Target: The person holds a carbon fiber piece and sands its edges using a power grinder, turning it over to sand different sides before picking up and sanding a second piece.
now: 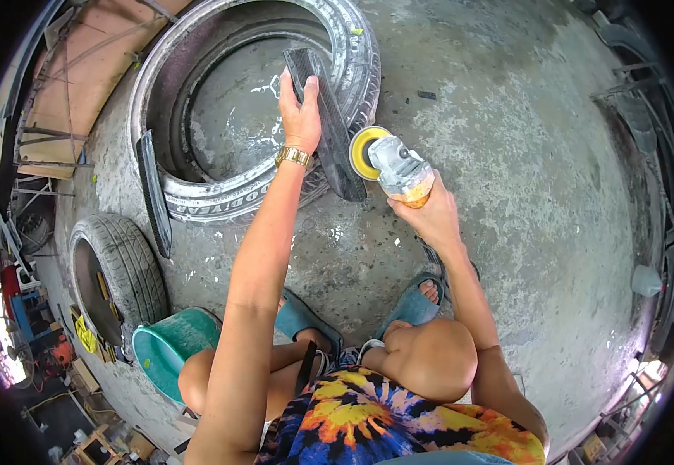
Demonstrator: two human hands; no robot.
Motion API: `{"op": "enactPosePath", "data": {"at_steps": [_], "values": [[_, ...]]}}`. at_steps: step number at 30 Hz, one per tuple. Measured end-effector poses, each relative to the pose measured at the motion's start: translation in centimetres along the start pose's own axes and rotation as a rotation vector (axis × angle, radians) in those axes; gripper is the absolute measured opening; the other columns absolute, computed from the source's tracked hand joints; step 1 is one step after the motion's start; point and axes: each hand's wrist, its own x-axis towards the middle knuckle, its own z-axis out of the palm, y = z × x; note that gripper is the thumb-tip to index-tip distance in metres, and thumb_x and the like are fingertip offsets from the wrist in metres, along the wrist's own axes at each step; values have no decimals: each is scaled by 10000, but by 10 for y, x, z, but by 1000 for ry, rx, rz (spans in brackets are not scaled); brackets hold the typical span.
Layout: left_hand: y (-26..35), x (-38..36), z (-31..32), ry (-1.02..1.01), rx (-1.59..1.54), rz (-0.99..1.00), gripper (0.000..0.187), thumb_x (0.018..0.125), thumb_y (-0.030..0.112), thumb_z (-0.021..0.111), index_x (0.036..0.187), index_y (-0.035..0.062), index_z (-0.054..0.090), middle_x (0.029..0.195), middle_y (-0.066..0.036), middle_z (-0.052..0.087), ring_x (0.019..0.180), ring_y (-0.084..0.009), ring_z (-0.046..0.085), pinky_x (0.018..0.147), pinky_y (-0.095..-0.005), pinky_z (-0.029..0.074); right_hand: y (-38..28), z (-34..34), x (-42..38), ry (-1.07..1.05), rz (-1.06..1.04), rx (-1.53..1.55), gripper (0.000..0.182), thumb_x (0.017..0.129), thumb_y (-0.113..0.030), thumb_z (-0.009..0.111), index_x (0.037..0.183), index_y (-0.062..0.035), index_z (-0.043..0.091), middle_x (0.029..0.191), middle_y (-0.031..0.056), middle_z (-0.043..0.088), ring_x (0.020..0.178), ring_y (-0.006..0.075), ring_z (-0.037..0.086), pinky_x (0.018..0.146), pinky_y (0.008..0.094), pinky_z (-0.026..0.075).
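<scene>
My left hand (300,118), with a gold watch on its wrist, grips a long dark carbon-fibre strip (331,132) near its upper end. The strip slants down to the right across the edge of a large whitish, dusty tyre (350,46) lying on the floor. In my right hand (434,217) is an angle grinder (397,164), fingers wrapped round its body. The grinder's yellow disc (366,153) is right at the strip's right edge, near the lower end. A second dark strip (152,194) leans against the tyre's left side.
A smaller tyre (139,267) stands at the left, beside a green bucket (168,353) near my left knee. Black curved panels on racks line the right wall. A fan (18,353) and assorted tools and boxes crowd the lower left. A small dark scrap (427,95) lies on the concrete.
</scene>
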Motion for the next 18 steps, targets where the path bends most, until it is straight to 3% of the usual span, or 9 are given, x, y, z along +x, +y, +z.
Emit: {"op": "enactPosePath", "data": {"at_steps": [3,5,9,11,18], "values": [[3,-1,-1,-41,-10,-19,581,952,227,605,1404,-79,406,1358,-236,530,1260,-291,504,1081,-343,349,-3,2,4,-5,-22,-24,584,707,-365,814,1073,-17,522,970,201,698,930,396,670,780,447,515],[-2,-1,2,69,98,102,401,962,150,603,1310,-28,517,1195,-104,616,1086,-166,551,969,-292,413,-8,1,6,-5,-28,-52,586,716,-367,808,1075,-7,517,958,207,697,934,404,668,779,449,517],[-5,-2,2,54,49,85,429,964,145,598,1342,-29,497,1214,-112,610,1110,-171,543,985,-296,405,-19,-1,13,7,-28,-57,584,724,-371,800,1075,-5,512,953,209,697,938,405,667,781,451,516],[0,-2,-1,-21,10,25,579,955,214,597,1413,-76,394,1362,-239,528,1259,-295,507,1077,-345,354,-22,-1,21,20,-53,-61,594,724,-378,796,1081,-3,507,948,213,697,935,410,666,779,452,516],[13,-6,-2,-49,-30,-32,524,969,176,569,1407,-58,404,1318,-202,561,1201,-258,537,1048,-336,380,-40,-1,47,43,-89,-100,615,717,-389,796,1094,2,509,948,226,692,930,421,663,776,462,515]]}}
